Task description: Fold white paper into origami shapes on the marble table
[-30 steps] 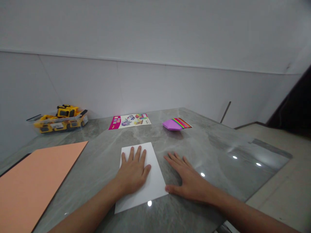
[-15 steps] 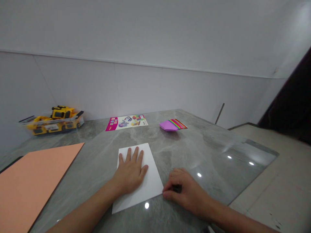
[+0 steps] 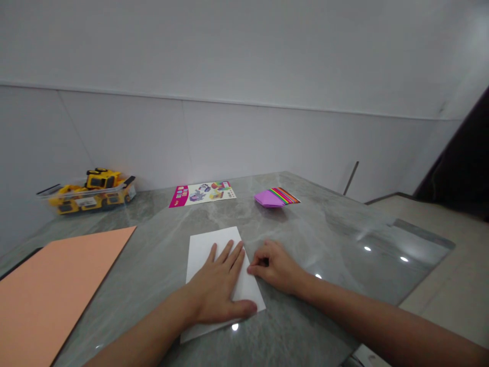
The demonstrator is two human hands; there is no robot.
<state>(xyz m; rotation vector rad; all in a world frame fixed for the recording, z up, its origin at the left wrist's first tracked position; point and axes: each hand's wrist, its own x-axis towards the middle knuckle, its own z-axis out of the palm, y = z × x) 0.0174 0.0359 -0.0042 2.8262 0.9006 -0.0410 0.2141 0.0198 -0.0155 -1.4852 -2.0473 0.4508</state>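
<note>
A white sheet of paper point(image 3: 198, 251) lies flat on the grey marbled table in front of me; whether it is folded in layers I cannot make out. My left hand point(image 3: 219, 288) rests on it, palm down with fingers and thumb stretched out, covering its middle and lower part. At the paper's right edge is my right hand point(image 3: 273, 266), its thumb and forefinger pinched together on that edge, the other fingers curled in.
Orange paper point(image 3: 61, 290) lies at the left. Along the back are a clear box of yellow toy vehicles point(image 3: 101, 196), a printed booklet point(image 3: 202, 193) and a purple folded paper piece point(image 3: 269, 199) with rainbow stripes beside it. The table's edge point(image 3: 428, 270) runs down the right side.
My right hand has slid from the paper's lower right corner up along its right edge. My left hand has shifted right and nearer me, its thumb now near that corner.
</note>
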